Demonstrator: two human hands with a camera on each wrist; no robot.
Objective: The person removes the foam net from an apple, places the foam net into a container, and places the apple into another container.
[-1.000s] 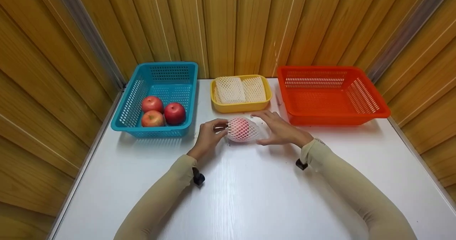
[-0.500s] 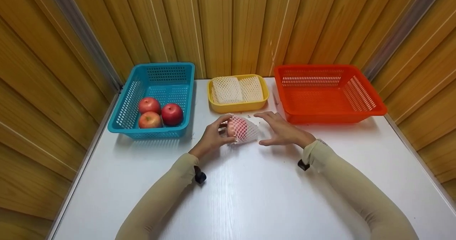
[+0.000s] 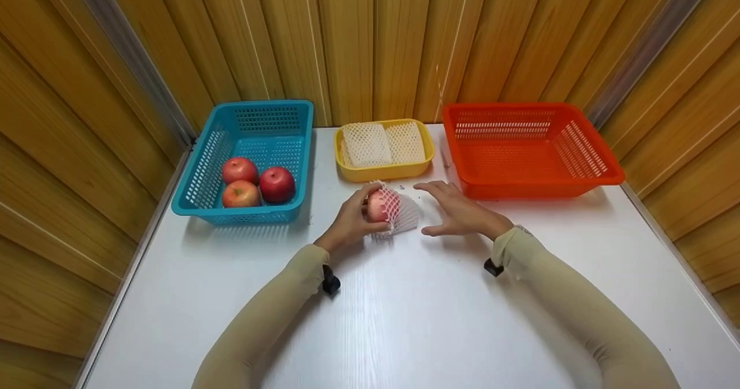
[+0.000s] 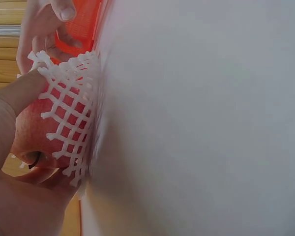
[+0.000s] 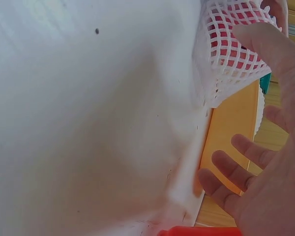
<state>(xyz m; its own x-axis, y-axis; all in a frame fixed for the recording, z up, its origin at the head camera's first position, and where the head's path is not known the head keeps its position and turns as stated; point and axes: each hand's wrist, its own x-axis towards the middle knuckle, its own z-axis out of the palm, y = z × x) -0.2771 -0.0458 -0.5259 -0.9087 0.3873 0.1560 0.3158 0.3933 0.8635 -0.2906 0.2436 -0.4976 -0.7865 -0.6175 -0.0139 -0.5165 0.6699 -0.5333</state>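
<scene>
A red apple (image 3: 377, 206) stands on the white table, partly inside a white foam net sleeve (image 3: 409, 213). My left hand (image 3: 350, 218) grips the apple from its left side, thumb in front and fingers behind. In the left wrist view, the stem end of the apple (image 4: 32, 132) is bare and faces that palm, while the net's cut edge (image 4: 59, 115) lies across its middle. My right hand (image 3: 463, 211) is spread just right of the net's loose end, fingers apart. In the right wrist view the thumb overlaps the net (image 5: 225, 81); whether it touches cannot be told.
A blue basket (image 3: 307, 146) with 3 apples (image 3: 277, 184) stands at the back left. Folded foam nets (image 3: 370, 144) fill a yellow tray (image 3: 386, 173) at the back middle. To its right sits a red basket (image 3: 543, 191). Wood-patterned walls (image 3: 347, 42) enclose the table.
My left hand has moved right around the apple, from the net's edge to a grip on the fruit. The net's edge has shifted right, baring the apple's left side. The right hand barely moved.
</scene>
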